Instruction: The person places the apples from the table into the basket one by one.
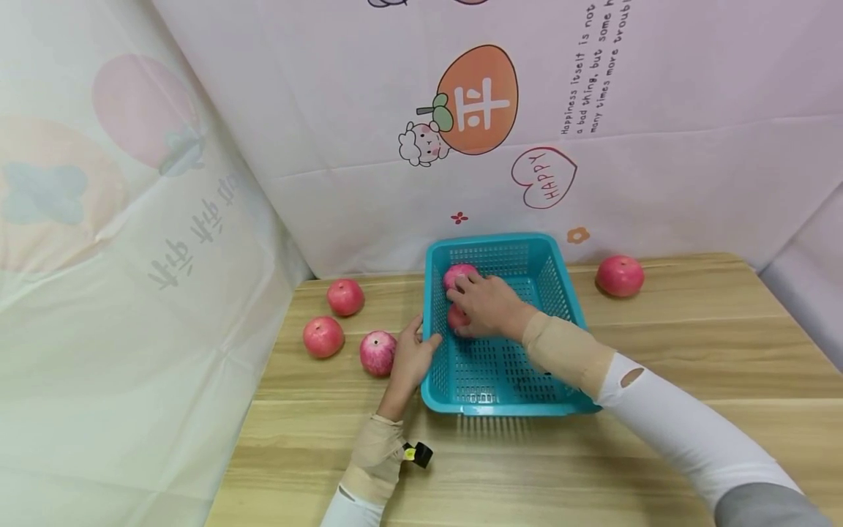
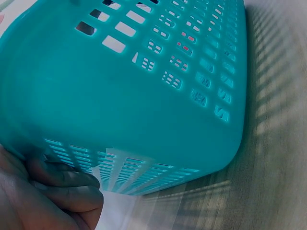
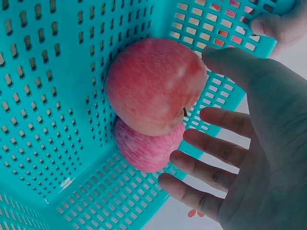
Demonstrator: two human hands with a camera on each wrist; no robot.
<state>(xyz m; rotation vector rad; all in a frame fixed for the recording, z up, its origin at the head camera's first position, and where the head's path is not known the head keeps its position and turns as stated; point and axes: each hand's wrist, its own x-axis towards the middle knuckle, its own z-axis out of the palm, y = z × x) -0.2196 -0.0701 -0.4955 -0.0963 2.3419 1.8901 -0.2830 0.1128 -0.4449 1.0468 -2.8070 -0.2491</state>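
A turquoise plastic basket (image 1: 514,410) with slotted walls stands on the table. My left hand (image 1: 413,360) grips its left rim, thumb over the edge and fingers curled outside, as the left wrist view also shows. Inside, along the left wall, lie a red apple (image 3: 153,86) and a streaked pink apple (image 3: 148,149). My right hand (image 1: 490,304) reaches into the basket over them. Its fingers are spread and loosely extended, the thumb tip right at the red apple's edge, with nothing in the palm.
Left of the basket sit a streaked apple (image 1: 378,354) and two red apples, one nearer (image 1: 323,337) and one farther back (image 1: 345,297). Another apple (image 1: 620,276) rests at the back right. A printed white cloth (image 1: 369,190) hangs behind the wooden table (image 1: 316,454).
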